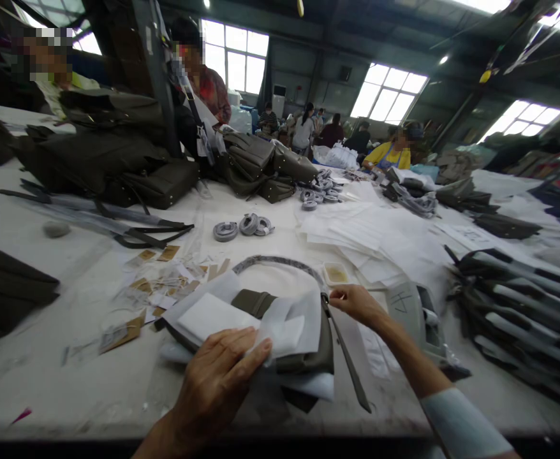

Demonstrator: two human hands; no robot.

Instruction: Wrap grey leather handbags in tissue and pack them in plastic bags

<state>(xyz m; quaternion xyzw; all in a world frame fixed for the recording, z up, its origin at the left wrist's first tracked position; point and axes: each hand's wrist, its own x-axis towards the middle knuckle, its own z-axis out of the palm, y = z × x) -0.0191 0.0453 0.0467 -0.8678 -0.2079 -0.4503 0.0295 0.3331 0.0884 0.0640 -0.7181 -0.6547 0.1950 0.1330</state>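
Observation:
A dark olive handbag (326, 347) lies on the table in front of me, with white tissue paper (213, 315) over its top. Across that paper rests my left hand (222, 370), its fingers stretched out and pressing down. A handle wrapped in grey film (280, 260) arches up behind the bag. At the bag's right corner, my right hand (354, 303) is closed in a pinch at the metal ring where a dark strap (349, 363) hangs down. The fingertips partly hide what they grip there.
Paper tags (165, 280) lie scattered to the left. Behind the bag are wrapped strap coils (226, 231), white sheets (356, 236) and a small dish (336, 274). A tape dispenser (411, 312) and stacked dark pieces (523, 312) stand right. Co-workers are across the table.

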